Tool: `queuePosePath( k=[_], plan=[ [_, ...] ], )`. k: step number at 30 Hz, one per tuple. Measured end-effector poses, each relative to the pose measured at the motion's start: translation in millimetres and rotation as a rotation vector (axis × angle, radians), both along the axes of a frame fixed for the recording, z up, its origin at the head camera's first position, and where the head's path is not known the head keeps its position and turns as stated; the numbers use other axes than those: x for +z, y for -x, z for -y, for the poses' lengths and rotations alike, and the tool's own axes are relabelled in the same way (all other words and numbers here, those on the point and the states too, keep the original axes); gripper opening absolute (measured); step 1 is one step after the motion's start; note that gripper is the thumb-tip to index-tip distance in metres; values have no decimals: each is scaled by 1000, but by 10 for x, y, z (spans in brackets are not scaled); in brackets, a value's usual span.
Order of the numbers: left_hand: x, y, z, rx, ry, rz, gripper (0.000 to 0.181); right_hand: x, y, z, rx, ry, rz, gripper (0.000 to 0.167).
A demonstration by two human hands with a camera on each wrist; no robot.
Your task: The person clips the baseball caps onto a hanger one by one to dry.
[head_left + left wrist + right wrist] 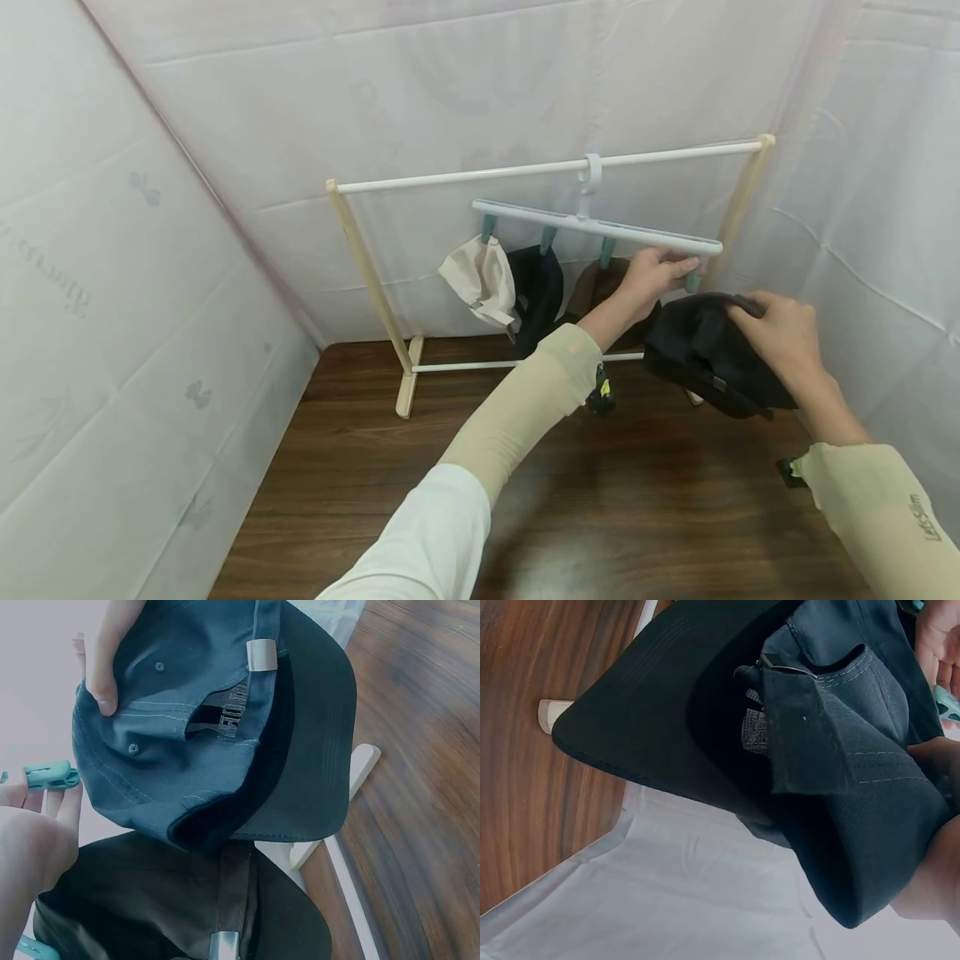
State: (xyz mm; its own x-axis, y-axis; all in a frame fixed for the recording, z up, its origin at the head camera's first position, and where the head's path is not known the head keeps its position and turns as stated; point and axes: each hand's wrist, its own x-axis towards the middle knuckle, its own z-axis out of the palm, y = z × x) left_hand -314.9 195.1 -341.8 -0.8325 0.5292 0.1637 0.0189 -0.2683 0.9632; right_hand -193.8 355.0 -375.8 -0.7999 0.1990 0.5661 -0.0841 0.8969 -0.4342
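Note:
My right hand (783, 329) grips the crown of a dark navy baseball cap (686, 342), thumb on the outside. Its strap with a metal buckle (262, 655) faces the left wrist camera. Just left of it, my left hand (647, 279) pinches a teal clip (692, 279) at the right end of a pale hanger (652, 238). The clip (52, 776) sits beside the crown's edge, apparently with no fabric in it. From the hanger's other clips hang a cream cap (483, 275), a black cap (538, 292) and a brown cap (588, 293), the last partly hidden by my left arm.
The hanger hooks over the white top bar (465, 177) of a rack with wooden legs (367, 275) and tilts down to the right. A lower white bar (465, 366) runs near the brown wood-grain table (360, 483). Pale cloth walls (240, 100) enclose the back and sides.

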Motion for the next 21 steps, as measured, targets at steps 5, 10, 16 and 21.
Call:
queuePosePath(
  k=[5,10,16,21],
  plan=[
    [-9,-11,25,-22,-21,10,24,71,6,40,-22,0,39,33],
    [-47,-23,50,-10,-27,-10,23,114,20,103,-46,29,85,37],
    [-75,-52,40,13,-13,-22,21,114,16,130,-41,37,101,36],
    [-84,-64,38,8,-18,-27,22,126,15,134,-13,11,81,39]
  ],
)
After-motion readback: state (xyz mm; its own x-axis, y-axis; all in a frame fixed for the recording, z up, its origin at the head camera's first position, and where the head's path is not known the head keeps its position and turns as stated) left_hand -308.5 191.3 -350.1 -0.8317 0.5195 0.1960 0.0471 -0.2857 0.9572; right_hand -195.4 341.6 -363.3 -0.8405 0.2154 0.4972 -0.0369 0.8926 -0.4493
